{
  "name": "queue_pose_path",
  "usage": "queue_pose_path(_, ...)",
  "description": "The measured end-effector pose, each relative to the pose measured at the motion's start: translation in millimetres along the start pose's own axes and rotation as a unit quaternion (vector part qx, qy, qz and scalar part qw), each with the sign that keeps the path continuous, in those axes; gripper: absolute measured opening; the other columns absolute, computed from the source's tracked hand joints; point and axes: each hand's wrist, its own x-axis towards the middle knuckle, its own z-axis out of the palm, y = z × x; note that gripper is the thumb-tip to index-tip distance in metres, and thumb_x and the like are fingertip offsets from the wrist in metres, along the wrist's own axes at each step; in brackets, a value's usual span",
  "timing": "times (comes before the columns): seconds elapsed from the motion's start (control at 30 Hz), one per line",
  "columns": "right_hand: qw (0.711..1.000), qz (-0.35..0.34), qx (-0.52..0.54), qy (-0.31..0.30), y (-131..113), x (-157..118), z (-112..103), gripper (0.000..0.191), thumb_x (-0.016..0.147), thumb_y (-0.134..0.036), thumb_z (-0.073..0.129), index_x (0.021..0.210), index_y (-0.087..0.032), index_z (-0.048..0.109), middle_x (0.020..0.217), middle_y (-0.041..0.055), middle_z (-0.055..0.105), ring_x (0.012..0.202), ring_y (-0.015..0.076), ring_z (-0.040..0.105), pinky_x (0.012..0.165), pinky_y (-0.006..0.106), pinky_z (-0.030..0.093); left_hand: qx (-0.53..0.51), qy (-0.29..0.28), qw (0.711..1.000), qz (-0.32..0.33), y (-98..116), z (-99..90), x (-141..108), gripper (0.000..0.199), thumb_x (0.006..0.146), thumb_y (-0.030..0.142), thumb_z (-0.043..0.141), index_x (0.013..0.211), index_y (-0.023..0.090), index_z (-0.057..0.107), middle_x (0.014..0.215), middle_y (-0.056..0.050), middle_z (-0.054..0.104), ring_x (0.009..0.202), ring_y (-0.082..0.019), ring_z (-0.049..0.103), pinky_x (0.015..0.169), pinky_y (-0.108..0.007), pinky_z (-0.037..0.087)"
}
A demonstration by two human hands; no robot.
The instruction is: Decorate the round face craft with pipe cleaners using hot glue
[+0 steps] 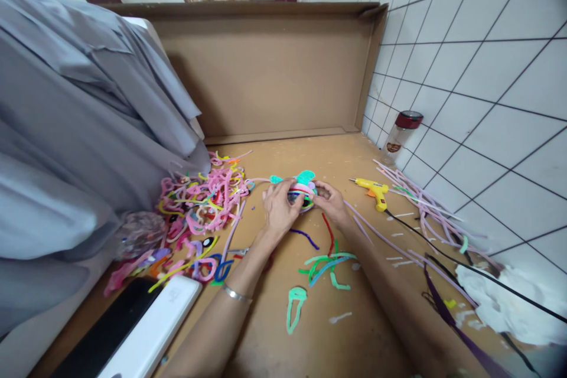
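Note:
A small round craft piece [303, 194] in green, red, white and blue lies between both hands at the middle of the table. My left hand [282, 205] grips its left side, thumb toward the front. On the right side, my right hand [328, 203] pinches the edge with thumb and fingers. A teal leaf-like shape [305, 177] sticks up behind the piece. Just in front of the hands lie a dark blue stem [305, 237] and a red stem [328, 233]. Green and blue stems [328, 264] and a green loop [295, 310] are nearer to me.
Tangled colourful stems [208, 201] are heaped at left, near a white device [153, 331]. A yellow glue gun [372, 191], its black cable, lilac stems [425, 207], a bottle [398, 136] and white tissue [509, 301] are at right. Cardboard [274, 77] stands behind.

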Motion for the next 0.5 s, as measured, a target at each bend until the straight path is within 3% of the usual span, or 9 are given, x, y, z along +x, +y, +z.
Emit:
queue_pose_path(0.17,1.000,0.017,0.006,0.008,-4.3,-2.1,1.8,0.054,0.055,-0.038,0.085,0.103,-0.021,0.066,0.102,0.0054,0.075,0.096,0.0239,0.070,0.088,0.040,0.056,-0.005,-0.009,1.000,-0.022,3.6,-2.6,1.9,0.034,0.081,0.033,0.064,0.113,0.021,0.066,0.114,-0.007,0.072,0.107,-0.028,0.062,0.093,-0.041,0.043)
queue_pose_path(0.5,0.999,0.047,0.005,0.008,-5.8,-2.0,0.0,0.053,0.054,-0.037,0.085,0.101,-0.021,0.067,0.103,0.0063,0.074,0.091,0.0235,0.070,0.073,0.033,0.058,-0.034,-0.023,0.999,-0.035,3.1,-1.8,2.7,0.030,0.081,0.035,0.065,0.108,0.021,0.067,0.116,-0.006,0.071,0.107,-0.027,0.062,0.095,-0.041,0.042)
